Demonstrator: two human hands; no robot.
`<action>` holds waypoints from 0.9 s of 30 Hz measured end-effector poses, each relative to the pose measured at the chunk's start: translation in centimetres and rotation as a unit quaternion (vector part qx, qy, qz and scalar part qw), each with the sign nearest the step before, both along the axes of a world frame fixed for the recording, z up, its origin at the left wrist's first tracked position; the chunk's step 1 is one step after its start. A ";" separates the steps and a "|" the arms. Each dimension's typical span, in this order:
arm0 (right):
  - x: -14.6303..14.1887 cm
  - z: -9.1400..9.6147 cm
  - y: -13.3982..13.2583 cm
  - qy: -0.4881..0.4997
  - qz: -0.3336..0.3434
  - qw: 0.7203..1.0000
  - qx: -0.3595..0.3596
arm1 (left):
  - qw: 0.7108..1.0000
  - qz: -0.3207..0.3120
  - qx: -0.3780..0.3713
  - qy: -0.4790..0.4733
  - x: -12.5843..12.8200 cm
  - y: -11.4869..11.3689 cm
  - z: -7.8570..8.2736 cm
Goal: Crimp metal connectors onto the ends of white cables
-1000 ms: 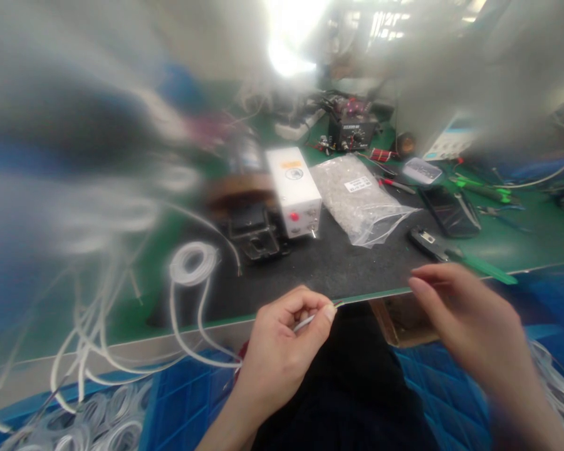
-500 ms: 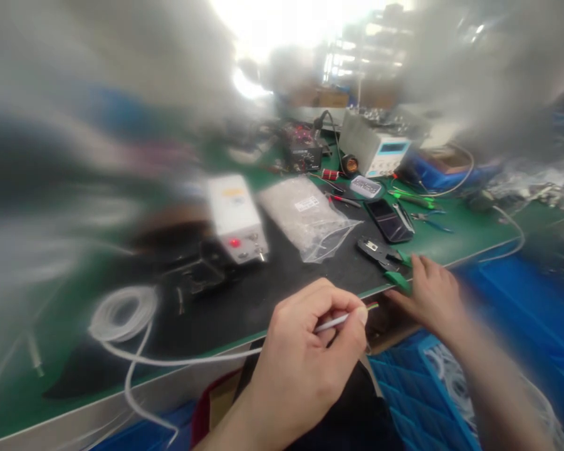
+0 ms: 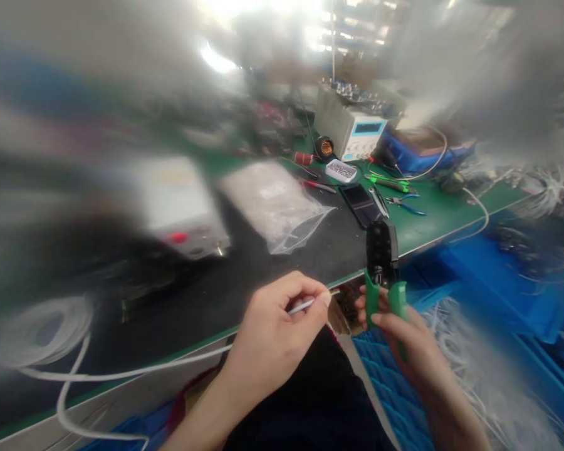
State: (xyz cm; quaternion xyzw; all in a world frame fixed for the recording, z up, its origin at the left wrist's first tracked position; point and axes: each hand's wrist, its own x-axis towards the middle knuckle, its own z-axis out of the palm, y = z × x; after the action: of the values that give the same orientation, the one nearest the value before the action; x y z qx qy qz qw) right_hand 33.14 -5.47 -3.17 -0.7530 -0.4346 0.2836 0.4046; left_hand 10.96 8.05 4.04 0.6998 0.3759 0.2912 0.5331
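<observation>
My left hand [image 3: 282, 329] pinches a white cable [image 3: 169, 364] close to its stripped end, where thin coloured wires [image 3: 335, 292] stick out past the fingertips. The cable runs left to a loose coil [image 3: 49, 329] on the bench. To the right, my right hand [image 3: 404, 326] is wrapped round the green handles of a crimping tool [image 3: 383, 250]. Its black head points up and its handles are spread apart. The tool is held off the bench, beside the wire ends and not touching them.
A clear bag of small parts [image 3: 267, 200] lies on the black mat [image 3: 244, 282], near a blurred white box [image 3: 183, 200]. Behind are a phone [image 3: 361, 205], blue-handled pliers [image 3: 408, 203], a small tray [image 3: 341, 170] and a bench instrument [image 3: 357, 128]. Blue bins [image 3: 507, 282] stand at the right.
My right hand has picked the crimping tool up off the bench and turned it upright, closer to my left hand. My left hand keeps its pinch on the cable. The view has shifted right.
</observation>
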 end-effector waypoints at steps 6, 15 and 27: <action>-5.1 1.3 0.6 0.334 0.024 0.942 0.028 | 0.999 -0.033 -0.037 -0.009 0.1 -0.4 -0.5; -6.7 2.0 0.8 0.316 0.072 0.946 0.013 | 0.998 -0.036 -0.043 0.016 -0.1 -0.5 -1.7; -7.4 3.1 1.1 0.286 0.061 0.956 0.001 | 0.998 -0.036 -0.053 0.012 -0.1 -0.7 -1.6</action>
State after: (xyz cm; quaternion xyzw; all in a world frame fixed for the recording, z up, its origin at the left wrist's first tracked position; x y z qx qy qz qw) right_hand 25.77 -4.41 -0.08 -0.6120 -0.3461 0.5105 0.4950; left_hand 10.88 7.35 2.46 0.6869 0.3718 0.2429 0.5753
